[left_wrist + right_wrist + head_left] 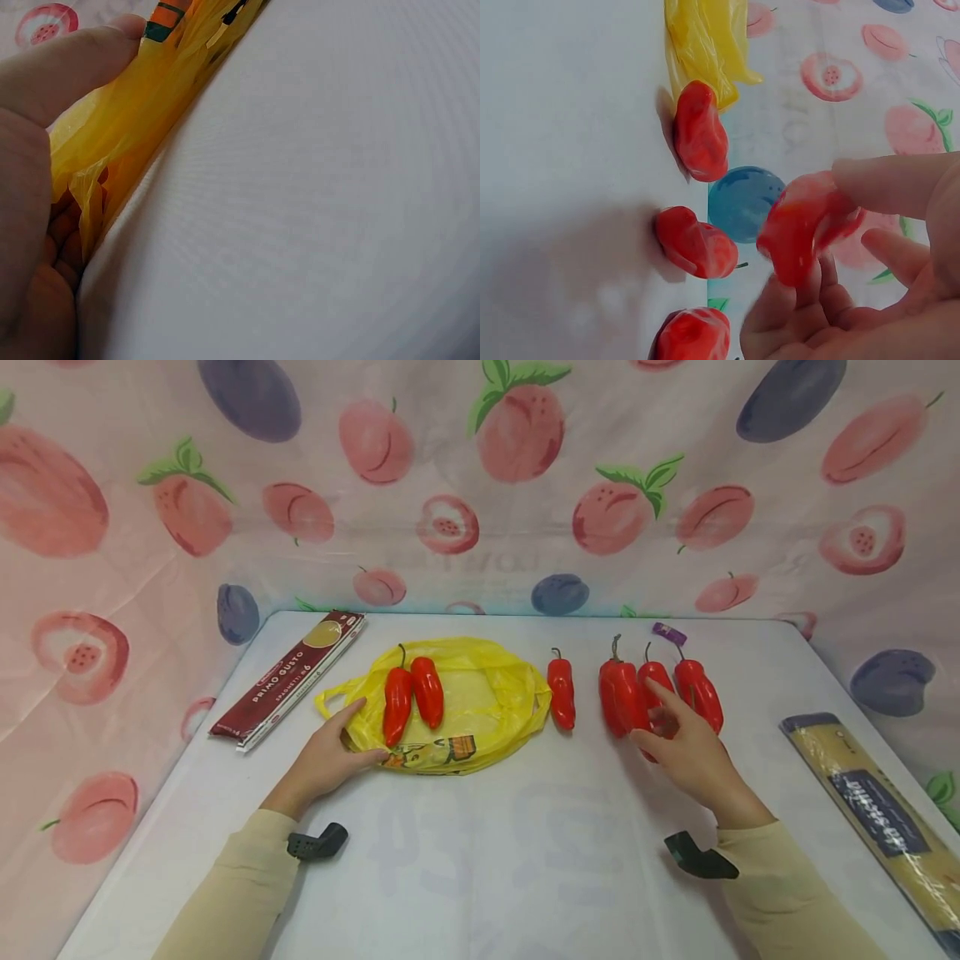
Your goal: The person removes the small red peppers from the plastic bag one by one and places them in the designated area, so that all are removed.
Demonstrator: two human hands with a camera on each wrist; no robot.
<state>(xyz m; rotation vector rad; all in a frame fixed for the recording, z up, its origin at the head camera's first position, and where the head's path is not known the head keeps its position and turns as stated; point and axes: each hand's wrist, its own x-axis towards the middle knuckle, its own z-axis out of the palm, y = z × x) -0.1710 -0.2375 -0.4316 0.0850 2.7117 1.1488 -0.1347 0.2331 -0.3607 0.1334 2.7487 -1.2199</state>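
Note:
My right hand (690, 752) holds a glossy red pepper (621, 693) between thumb and fingers, raised off the table, as the right wrist view shows. Behind that hand lie two more red peppers (699, 689), and a single one (561, 693) sits just right of a yellow plastic bag (517, 727). The bag lies flat with a printed patch along its front, and two red peppers (427, 692) rest on it side by side. At the bag's left edge, my left hand (326, 764) grips the thin plastic, thumb in front and fingers partly hidden behind it.
A dark red spaghetti packet (288, 681) lies slanted at the back left. At the right edge is a long clear pasta packet (873, 818) with a dark label. Behind the peppers lies a small purple wrapper (670, 633). Fruit-print cloth (495, 527) hangs behind the white table.

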